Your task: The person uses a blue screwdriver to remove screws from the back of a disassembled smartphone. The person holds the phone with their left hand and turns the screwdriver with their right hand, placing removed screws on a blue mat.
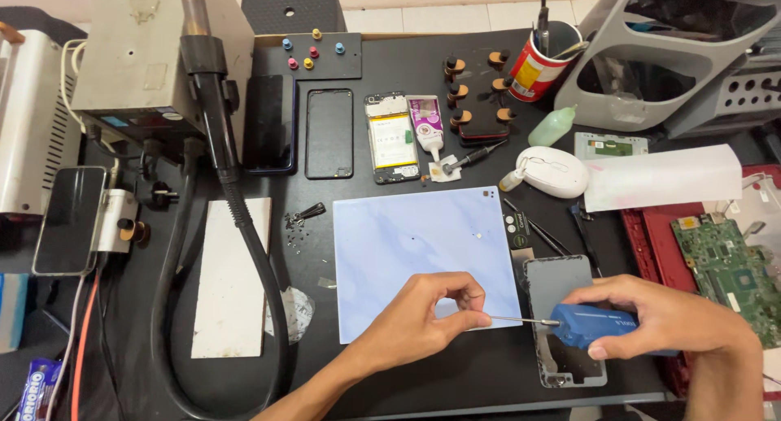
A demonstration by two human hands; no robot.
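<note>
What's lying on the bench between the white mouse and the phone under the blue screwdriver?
In the head view, black tweezers and a small black packet lie between the white mouse and the phone.

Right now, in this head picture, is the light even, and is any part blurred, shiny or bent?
Head view: light is soft and even, shadows faint; both hands, left and right, and the blue screwdriver look sharp; a pale sheen lies on the light blue mat; the white paper is nearly washed out; edges bend slightly at the corners.
</note>
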